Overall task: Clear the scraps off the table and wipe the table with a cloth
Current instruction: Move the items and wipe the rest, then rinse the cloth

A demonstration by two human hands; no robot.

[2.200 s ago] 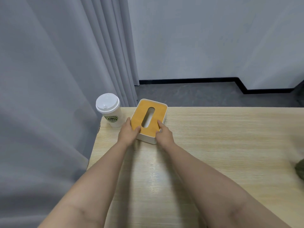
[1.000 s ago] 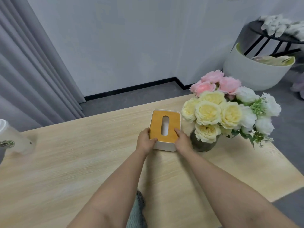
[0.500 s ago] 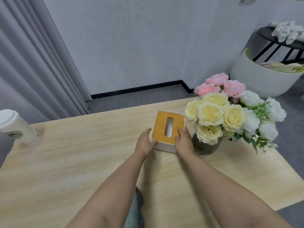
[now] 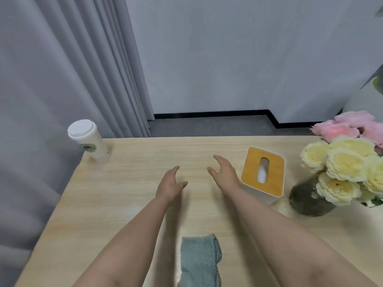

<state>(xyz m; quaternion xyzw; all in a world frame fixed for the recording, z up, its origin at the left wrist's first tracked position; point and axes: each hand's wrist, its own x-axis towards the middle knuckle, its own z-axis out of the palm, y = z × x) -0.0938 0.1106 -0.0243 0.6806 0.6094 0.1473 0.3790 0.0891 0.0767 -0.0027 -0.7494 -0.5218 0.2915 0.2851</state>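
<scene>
A grey-green cloth lies folded on the light wooden table at its near edge, between my two forearms. My left hand hovers over the middle of the table with straight fingers, holding nothing. My right hand is beside it, fingers spread, just left of the tissue box and apart from it. The tissue box has an orange top with a slot and white sides. No scraps show on the table.
A white lidded paper cup stands at the far left corner. A dark vase of yellow and pink flowers stands right of the tissue box. Grey curtains hang left; the wall and floor lie beyond the far edge.
Both hands carried the tissue box from beside the cup to beside the vase, then let go of it and moved left over the table's middle. The cloth has come into view.
</scene>
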